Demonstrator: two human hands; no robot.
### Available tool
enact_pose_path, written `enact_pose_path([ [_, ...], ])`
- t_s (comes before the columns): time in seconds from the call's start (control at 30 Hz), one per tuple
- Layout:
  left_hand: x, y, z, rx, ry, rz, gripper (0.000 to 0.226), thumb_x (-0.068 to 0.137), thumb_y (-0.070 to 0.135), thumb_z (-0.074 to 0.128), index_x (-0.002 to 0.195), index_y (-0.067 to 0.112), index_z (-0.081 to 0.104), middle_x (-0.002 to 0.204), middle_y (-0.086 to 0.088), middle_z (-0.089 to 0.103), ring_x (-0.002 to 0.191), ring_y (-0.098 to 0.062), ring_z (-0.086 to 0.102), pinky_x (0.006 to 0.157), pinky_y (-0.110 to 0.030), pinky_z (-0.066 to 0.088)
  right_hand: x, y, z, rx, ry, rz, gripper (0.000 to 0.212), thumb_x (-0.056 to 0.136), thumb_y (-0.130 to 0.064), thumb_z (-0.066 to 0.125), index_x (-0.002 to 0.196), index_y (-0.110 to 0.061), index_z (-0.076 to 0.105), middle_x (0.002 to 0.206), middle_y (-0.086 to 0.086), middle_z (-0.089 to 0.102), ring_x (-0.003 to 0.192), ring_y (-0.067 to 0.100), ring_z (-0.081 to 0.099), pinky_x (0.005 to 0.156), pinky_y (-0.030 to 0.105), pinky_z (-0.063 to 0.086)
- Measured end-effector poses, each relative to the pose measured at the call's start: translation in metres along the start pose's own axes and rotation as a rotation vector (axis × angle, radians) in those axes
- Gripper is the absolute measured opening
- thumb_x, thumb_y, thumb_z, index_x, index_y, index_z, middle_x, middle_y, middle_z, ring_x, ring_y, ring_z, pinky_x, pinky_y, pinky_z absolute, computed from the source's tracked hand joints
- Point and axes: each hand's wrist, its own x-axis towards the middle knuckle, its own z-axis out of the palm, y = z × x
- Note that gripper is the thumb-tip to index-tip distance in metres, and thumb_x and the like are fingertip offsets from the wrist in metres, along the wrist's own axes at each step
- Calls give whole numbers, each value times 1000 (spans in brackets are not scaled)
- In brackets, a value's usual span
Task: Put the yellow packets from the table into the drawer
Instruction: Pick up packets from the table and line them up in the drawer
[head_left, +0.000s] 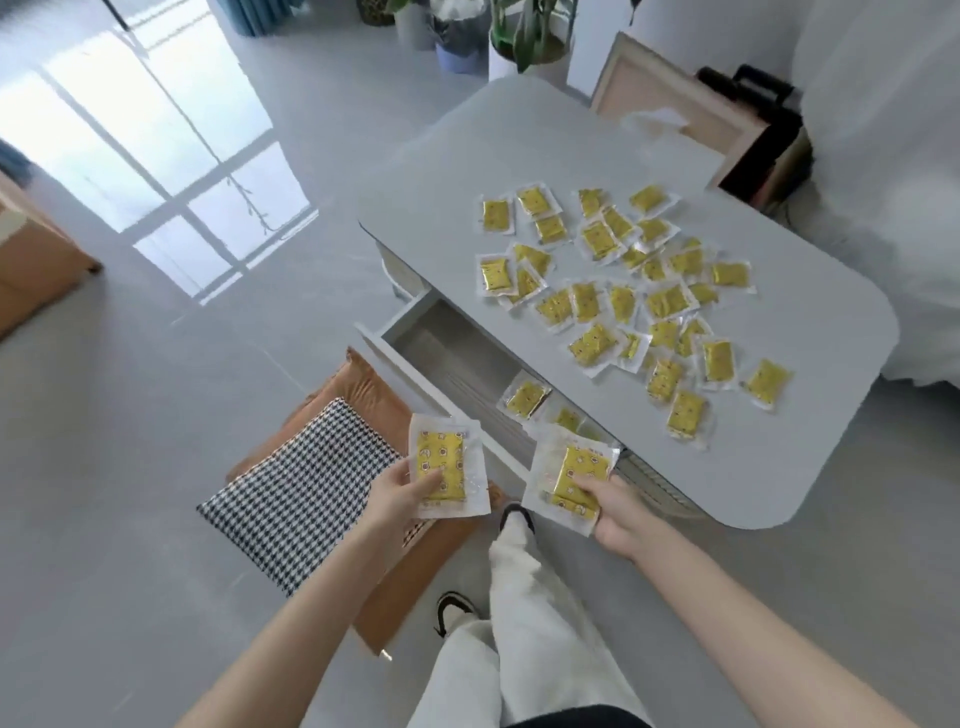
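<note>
Yellow packets (441, 465) (576, 470) gripped in both hands (397, 496) (621, 517) hang at the front edge of the open drawer (447, 348).

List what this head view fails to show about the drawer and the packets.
Head view: much of the drawer, hidden under the table top and behind the stack in the right hand; its packet count is unknowable.
Head view: how many packets that stack holds; they overlap.
Head view: print on the loose packets, too small.
</note>
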Motion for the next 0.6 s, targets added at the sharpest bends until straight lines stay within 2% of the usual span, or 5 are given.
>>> enact_pose_path([
  [0.07,33,13,5,73,-9,-12,23,91,1,57,114,3,58,100,-12,68,87,-27,66,69,-31,57,24,0,6,11,52,20,18,93,3,53,104,-10,47,96,16,64,77,27,65,67,45,57],
  [0.23,124,36,24,179,5,-36,22,92,2,56,113,6,58,102,-12,67,94,-28,66,83,-38,55,102,-7,26,-5,119,93,47,91,-3,58,133,-11,37,129,17,56,115,34,57,93,56,48],
  [0.37,210,41,44,320,17,-9,19,91,1,55,105,11,61,109,-11,68,98,-27,66,87,-41,55,183,-12,39,-21,159,142,58,89,-13,63,138,-17,33,139,6,47,126,30,50,100,58,43],
  [0.47,275,38,61,471,49,67,30,92,-1,50,118,11,59,108,-2,64,94,-17,61,75,-25,52,246,-11,52,-16,173,161,69,85,-18,67,143,-19,28,146,7,39,131,32,44,97,59,45],
  [0.6,355,23,80,607,28,72,34,94,0,45,126,10,55,109,0,60,95,-16,57,71,-21,47,312,-7,72,48,194,220,41,94,-9,57,129,-16,39,139,11,43,119,40,49,82,56,52],
])
